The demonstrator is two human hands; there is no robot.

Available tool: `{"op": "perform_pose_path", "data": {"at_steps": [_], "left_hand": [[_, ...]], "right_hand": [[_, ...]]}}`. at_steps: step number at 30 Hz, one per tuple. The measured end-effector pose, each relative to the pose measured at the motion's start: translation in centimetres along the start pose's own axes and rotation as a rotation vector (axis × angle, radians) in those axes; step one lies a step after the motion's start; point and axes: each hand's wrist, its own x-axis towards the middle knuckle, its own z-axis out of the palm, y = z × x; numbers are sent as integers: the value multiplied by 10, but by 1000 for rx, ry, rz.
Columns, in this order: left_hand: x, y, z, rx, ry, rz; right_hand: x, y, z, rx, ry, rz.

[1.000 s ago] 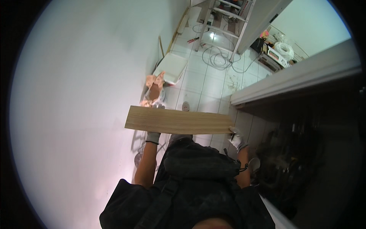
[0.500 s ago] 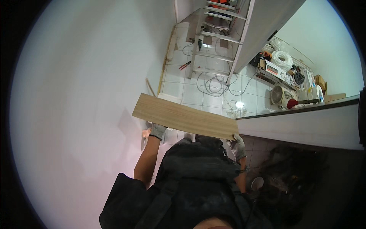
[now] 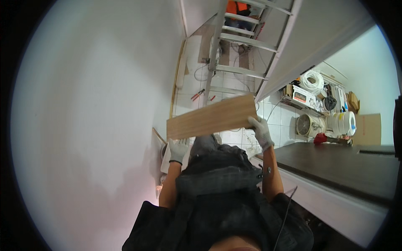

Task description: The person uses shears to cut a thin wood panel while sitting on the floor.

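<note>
A light-brown wood-grain plank (image 3: 211,118) is held out in front of me, its right end higher in view than its left. My left hand (image 3: 179,150), in a pale work glove, is closed at the plank's lower left corner, with the thumb by the edge. At the lower right corner my gloved right hand (image 3: 261,133) grips the plank, thumb on the upper face. The fingers beneath the board are partly hidden.
An aluminium ladder (image 3: 243,72) stands ahead, a person in orange (image 3: 236,7) beyond it. Red-handled pliers (image 3: 197,95) and cables lie on white tiles. To the right are a dark-topped ledge (image 3: 335,163), white buckets (image 3: 341,124) and cardboard (image 3: 369,129). A white wall (image 3: 96,108) rises left.
The plank has swung so its right end has moved up and its left end down in view. Both hands have kept hold. My view has shifted forward, bringing the ledge's dark top into sight.
</note>
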Motion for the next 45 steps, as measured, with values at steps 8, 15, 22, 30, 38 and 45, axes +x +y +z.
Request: {"op": "perform_pose_path", "data": {"at_steps": [8,15,22,30,38,45], "left_hand": [[113,81,53,149,-109,104],[191,183,286,802,-196,129],[276,252,492,1320,-288,395],[357,187,696,1738,-599,625],[475,157,835,1954,-628,502],[569,145,951,2007,-620,432]], "right_hand": [[200,-78,161,-289,-68,-150],[362,-128,275,-637,-74,-350],[478,-192,349,-751,27,-599],[588,-224,341,-433,252,-418],[745,-259,317,-346,397,-395],[857,-324,297,-345,429,-332]]}}
